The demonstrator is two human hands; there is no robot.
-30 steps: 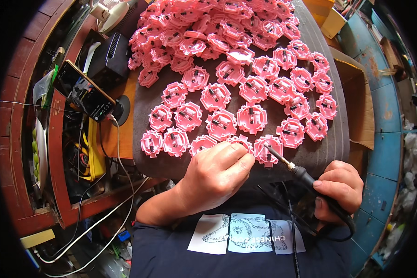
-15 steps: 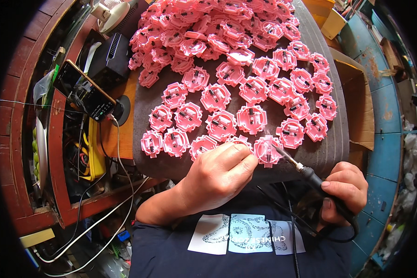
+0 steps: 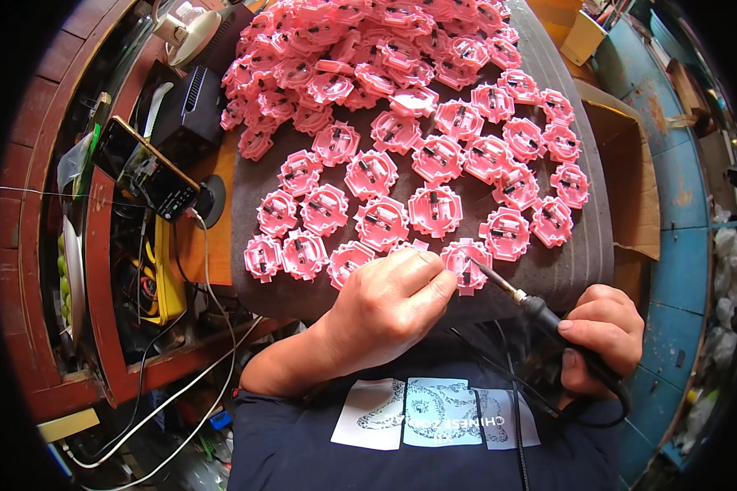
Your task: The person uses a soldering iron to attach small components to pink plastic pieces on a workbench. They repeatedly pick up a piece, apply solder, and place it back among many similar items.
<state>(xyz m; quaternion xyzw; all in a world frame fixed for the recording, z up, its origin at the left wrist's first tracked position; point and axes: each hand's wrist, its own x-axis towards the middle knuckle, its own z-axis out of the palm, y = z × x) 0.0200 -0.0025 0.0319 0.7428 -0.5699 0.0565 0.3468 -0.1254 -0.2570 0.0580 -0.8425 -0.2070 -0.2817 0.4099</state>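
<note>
My right hand is wrapped around the dark handle of a soldering iron. The iron's metal tip points up and left and reaches into a pink plastic housing in the front row, over small parts inside it. Just left of that housing, my left hand is closed in a pinch; whatever its fingertips hold is hidden or too thin to make out. Its fingers partly cover another pink housing behind them. Similar housings, each with small black and light parts inside, lie in loose rows beyond my hands.
A large heap of pink housings fills the far end of the dark grey work surface. At left stand a phone on a stand and a black box. An open cardboard box is at right. The iron's cord hangs before my shirt.
The work surface and housings appear shifted slightly left in view. The iron's tip has moved a little left, further over the front housing. My left hand keeps nearly the same pinch and place.
</note>
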